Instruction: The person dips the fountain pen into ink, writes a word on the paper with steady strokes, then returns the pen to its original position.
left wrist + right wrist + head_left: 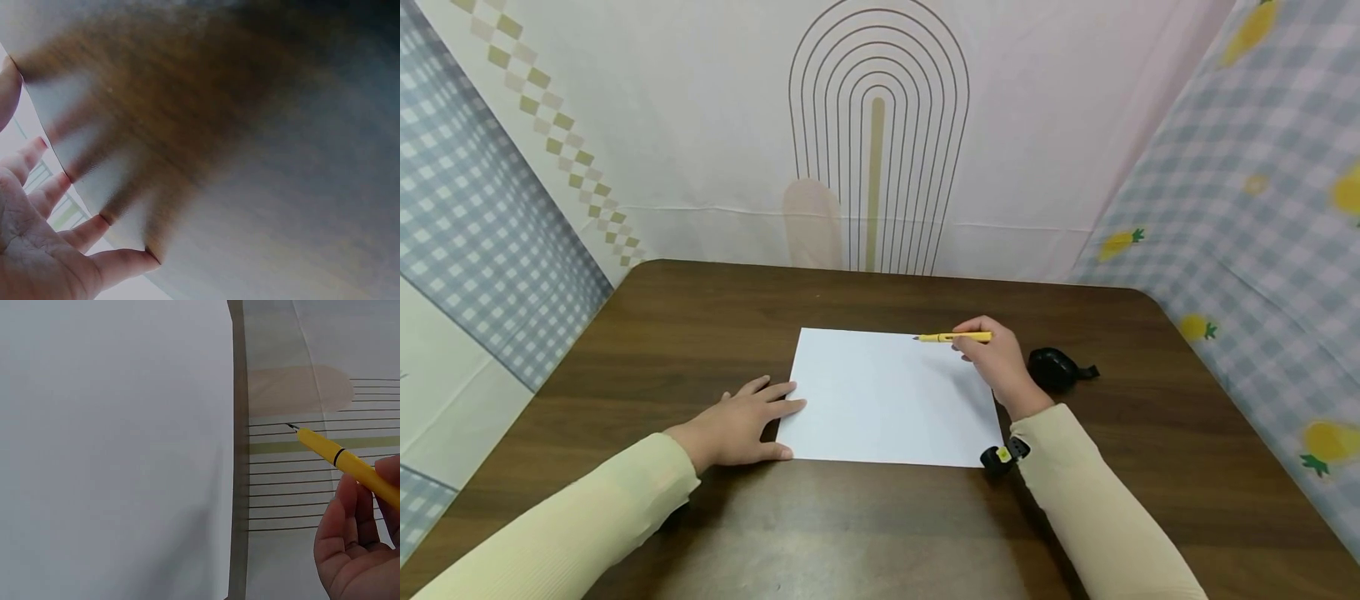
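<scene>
A blank sheet of white paper (887, 408) lies on the brown wooden table. My left hand (741, 425) rests flat at its left edge, fingers spread, with fingertips on the paper's margin; in the left wrist view the same hand (50, 250) shows its palm side and splayed fingers. Over the sheet's upper right part, my right hand (996, 358) pinches a yellow fountain pen (936, 337), its dark nib pointing left. The right wrist view shows the pen (319, 445) uncapped, with a black ring round the barrel, its nib raised above the paper.
Right of the right hand lies a black rounded object (1052, 369) with a short tab. A small black camera (997, 460) is strapped at the right wrist, close over the paper's lower right corner. A patterned cloth (715, 125) hangs behind the table (737, 308), with checked cloth at both sides.
</scene>
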Motion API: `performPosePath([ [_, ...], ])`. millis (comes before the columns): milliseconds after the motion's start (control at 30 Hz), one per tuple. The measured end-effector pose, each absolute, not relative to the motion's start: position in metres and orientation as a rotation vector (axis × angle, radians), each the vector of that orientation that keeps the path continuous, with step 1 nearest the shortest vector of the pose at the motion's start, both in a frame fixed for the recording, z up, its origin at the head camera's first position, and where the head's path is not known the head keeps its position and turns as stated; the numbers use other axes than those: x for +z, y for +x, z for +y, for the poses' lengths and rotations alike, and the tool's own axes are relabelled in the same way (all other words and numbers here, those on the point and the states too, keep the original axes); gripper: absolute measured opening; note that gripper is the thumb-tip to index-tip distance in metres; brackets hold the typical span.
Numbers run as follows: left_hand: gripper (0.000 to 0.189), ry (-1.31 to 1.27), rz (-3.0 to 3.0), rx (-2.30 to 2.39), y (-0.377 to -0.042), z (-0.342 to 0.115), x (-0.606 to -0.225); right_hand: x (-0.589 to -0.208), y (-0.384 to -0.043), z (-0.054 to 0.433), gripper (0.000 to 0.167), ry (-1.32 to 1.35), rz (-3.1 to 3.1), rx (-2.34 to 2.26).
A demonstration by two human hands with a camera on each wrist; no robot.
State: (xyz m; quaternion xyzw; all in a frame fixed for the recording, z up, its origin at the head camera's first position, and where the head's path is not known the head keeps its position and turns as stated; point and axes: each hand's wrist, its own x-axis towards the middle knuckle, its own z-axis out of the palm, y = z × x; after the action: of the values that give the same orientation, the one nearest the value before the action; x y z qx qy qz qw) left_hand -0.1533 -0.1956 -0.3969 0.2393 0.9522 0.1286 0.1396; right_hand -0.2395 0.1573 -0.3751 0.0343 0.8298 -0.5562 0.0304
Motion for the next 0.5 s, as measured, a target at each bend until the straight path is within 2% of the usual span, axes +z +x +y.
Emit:
performPosePath([
  [500,0.071,0.699,2.760,0.378,-0.152,-0.195,-0.396,-0.378,-0.241,0.146,0.021,0.077,2.565,-1.663],
])
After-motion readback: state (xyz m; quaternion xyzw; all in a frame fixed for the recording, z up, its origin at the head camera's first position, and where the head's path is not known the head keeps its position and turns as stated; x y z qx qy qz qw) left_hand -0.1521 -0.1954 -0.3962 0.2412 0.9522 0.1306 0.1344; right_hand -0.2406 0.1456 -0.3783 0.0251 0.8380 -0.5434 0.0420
